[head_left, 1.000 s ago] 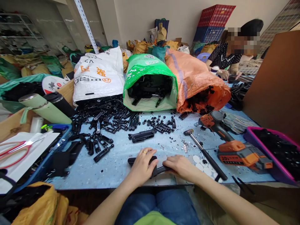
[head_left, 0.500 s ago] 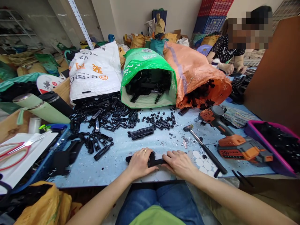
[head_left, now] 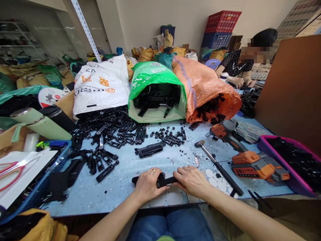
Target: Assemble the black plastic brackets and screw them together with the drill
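From where I stand, the blue speckled table (head_left: 87, 190) takes up most of the view, with a white sack (head_left: 102, 83), a green sack (head_left: 155, 72) and an orange sack (head_left: 200, 80) lying along its far side. Next in size comes the orange and grey drill (head_left: 250, 164) on the right, then the hammer (head_left: 220, 169), slanting between the drill and the worker's hands.

The black piece (head_left: 167, 181) being handled is near the table's front edge, in the middle; I can't tell whether it touches the surface. It's long and dark, rather dull, with a slim straight bar showing between the hands, a rounded knob where that bar meets the left fingers, and a blunt, rounded end poking out past the left hand. The rest is covered. A folded black assembly (head_left: 150, 149) lies just behind.

The left hand (head_left: 149, 184) is wrapped over the piece, thumb along the near side; the right hand (head_left: 191, 179) grips the bar's other end with bent fingers. Smaller yet are the white discs (head_left: 217, 179) beside the hammer handle, and smallest, a ring (head_left: 153, 170) on the left hand
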`<move>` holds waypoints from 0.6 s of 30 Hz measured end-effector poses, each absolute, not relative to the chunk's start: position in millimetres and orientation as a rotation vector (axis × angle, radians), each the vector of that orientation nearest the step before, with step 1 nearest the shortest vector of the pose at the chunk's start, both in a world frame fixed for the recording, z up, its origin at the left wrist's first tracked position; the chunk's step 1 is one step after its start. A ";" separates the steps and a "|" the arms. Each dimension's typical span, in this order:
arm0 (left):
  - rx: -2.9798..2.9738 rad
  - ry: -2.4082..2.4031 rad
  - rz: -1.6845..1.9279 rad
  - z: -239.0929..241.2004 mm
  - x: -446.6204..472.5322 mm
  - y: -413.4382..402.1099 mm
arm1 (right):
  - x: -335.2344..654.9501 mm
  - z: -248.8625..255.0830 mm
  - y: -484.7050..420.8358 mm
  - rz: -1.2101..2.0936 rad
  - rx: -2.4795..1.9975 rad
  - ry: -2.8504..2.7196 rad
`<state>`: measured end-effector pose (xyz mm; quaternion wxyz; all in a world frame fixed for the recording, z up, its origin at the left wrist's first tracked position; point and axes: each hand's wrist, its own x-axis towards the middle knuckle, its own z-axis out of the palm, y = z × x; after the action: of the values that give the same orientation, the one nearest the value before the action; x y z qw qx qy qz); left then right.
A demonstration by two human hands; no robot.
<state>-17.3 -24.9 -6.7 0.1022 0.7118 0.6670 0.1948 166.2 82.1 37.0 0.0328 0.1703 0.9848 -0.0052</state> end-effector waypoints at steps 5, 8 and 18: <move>2.165 1.916 0.495 -0.6 -20.5 -2.9 | 181.8 15.4 101.7 -0.236 0.504 3.039; 2.147 2.135 0.454 5.6 -49.8 47.2 | 198.6 5.3 110.1 -0.356 0.578 3.066; 2.113 2.290 0.286 -9.5 -113.7 148.1 | 189.2 6.3 175.5 -0.267 0.897 3.106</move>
<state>-113.7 148.1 -9.5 0.0062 0.6753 0.7318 0.0912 189.2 175.5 6.3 -0.0512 0.2761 0.9562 -0.0822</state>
